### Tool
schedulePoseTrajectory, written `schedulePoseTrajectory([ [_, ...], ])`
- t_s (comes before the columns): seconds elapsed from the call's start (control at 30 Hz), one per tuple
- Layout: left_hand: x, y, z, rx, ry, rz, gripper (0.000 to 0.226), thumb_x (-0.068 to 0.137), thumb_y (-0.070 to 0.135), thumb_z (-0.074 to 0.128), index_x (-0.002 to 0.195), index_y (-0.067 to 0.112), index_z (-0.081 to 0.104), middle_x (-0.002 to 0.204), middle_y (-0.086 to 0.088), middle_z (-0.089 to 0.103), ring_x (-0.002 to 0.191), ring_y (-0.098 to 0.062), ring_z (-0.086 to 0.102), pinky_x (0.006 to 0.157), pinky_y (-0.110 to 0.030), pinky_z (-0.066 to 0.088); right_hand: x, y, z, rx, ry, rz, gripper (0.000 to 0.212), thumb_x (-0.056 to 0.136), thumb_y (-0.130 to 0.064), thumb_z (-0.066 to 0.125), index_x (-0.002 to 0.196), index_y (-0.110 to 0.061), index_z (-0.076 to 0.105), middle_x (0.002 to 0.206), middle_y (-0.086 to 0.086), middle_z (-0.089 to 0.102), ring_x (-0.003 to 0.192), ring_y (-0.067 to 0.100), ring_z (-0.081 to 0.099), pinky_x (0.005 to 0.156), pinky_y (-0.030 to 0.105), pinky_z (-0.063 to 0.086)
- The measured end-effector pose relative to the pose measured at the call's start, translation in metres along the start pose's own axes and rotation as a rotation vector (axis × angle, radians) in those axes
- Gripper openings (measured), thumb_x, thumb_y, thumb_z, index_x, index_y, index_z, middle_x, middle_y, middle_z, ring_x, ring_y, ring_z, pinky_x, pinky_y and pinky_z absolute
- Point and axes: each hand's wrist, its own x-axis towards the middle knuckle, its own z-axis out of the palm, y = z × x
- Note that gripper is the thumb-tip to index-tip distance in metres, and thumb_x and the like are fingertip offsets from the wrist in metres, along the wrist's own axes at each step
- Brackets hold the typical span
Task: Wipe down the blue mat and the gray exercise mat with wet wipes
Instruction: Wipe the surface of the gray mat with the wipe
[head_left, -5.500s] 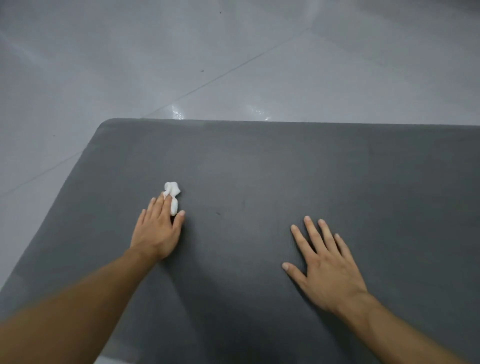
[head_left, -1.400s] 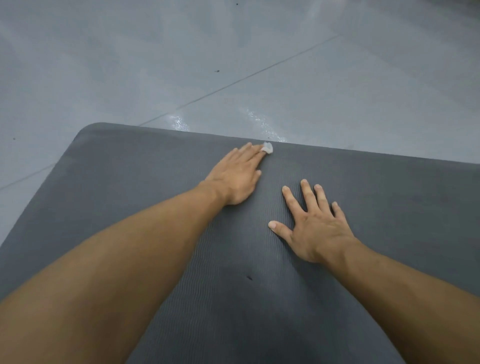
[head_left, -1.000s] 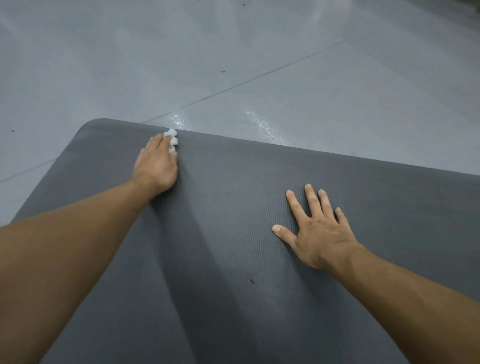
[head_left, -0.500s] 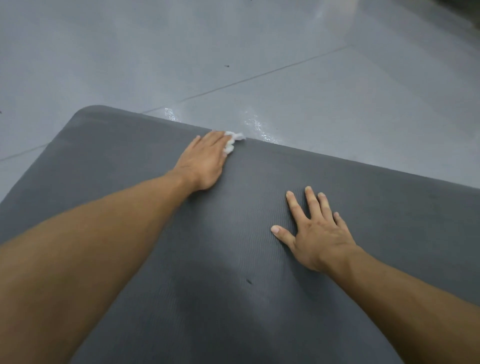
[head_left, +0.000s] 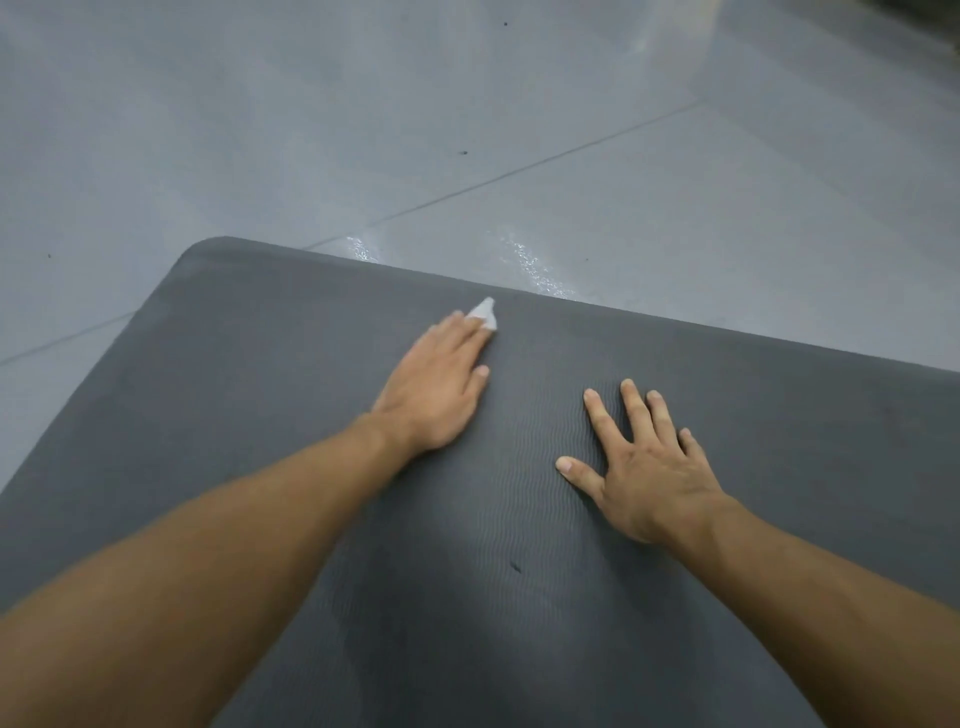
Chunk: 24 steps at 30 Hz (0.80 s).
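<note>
A dark gray, finely ribbed foam exercise mat (head_left: 675, 405) fills the lower two thirds of the frame, its rounded corner at the upper left and its far edge slanting down toward the right, laid on a pale gray glossy tiled floor (head_left: 363, 130). The left hand (head_left: 436, 384) lies palm down just above the centre of the frame, fingers held together and stretched out, pressing a small crumpled white wet wipe (head_left: 484, 313) against the mat; only a peak of the wipe pokes out past the fingertips, just short of the far edge. The wipe is pinned under flat fingers rather than pinched, which appears meant to spread pressure over the wad so that it drags evenly across the ribbed surface. The right hand (head_left: 644, 467) rests right of centre, open with fingers splayed, grasping nothing; it seems to serve as a prop for the leaning body and as a weight that keeps the light mat from sliding or rucking under the strokes. Both forearms reach in from the bottom corners. A small dark fleck (head_left: 515, 567) sits on the mat below centre, between the arms, and may need a pass. Wet glints on the floor (head_left: 535, 267) lie just beyond the far edge. The blue mat is nowhere in view, so that part cannot be judged.
</note>
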Motion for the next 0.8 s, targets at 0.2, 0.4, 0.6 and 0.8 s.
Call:
schedulePoseTrajectory([
  [0.2,-0.034,0.058,0.026,0.093,-0.082,0.164,0.057,0.11,0.032,0.033,0.164,0.017,0.022,0.171,0.005,0.017,0.16,-0.016,0.004,0.129,-0.032,0.001,0.0,-0.001,-0.005,0.024,-0.008,0.004,0.089,0.095,-0.081,0.025,0.161,-0.04,-0.02,0.169,-0.002,-0.029,0.158,0.025,-0.019,0.129,0.048,0.008],
  [0.4,-0.067,-0.008,-0.01,0.163,0.036,-0.23,0.054,0.11,0.034,0.031,0.16,0.015,0.029,0.167,0.002,0.025,0.158,-0.02,0.015,0.127,-0.042,0.011,-0.038,0.018,0.019,0.002,0.007,-0.044,0.095,0.093,-0.083,0.018,0.161,-0.033,-0.024,0.168,-0.002,-0.032,0.158,0.022,-0.022,0.129,0.048,0.007],
  [0.6,-0.112,-0.033,-0.036,-0.001,0.022,-0.564,0.061,0.102,0.041,0.038,0.152,0.006,0.04,0.157,-0.009,0.036,0.149,-0.029,0.032,0.122,-0.046,0.028,-0.091,0.045,0.052,-0.017,0.025,-0.104,0.117,0.042,-0.086,-0.044,0.146,-0.034,-0.04,0.161,-0.003,-0.04,0.157,0.022,-0.024,0.129,0.046,0.006],
  [0.8,-0.109,0.099,0.022,-0.01,-0.132,-0.2,0.082,0.096,0.06,0.021,0.161,0.01,0.027,0.169,-0.005,0.022,0.159,-0.026,0.008,0.129,-0.041,0.006,-0.113,0.065,0.082,0.07,0.15,-0.098,0.113,0.066,-0.091,-0.023,0.16,-0.028,-0.019,0.169,-0.004,-0.022,0.159,0.019,-0.014,0.129,0.043,0.007],
])
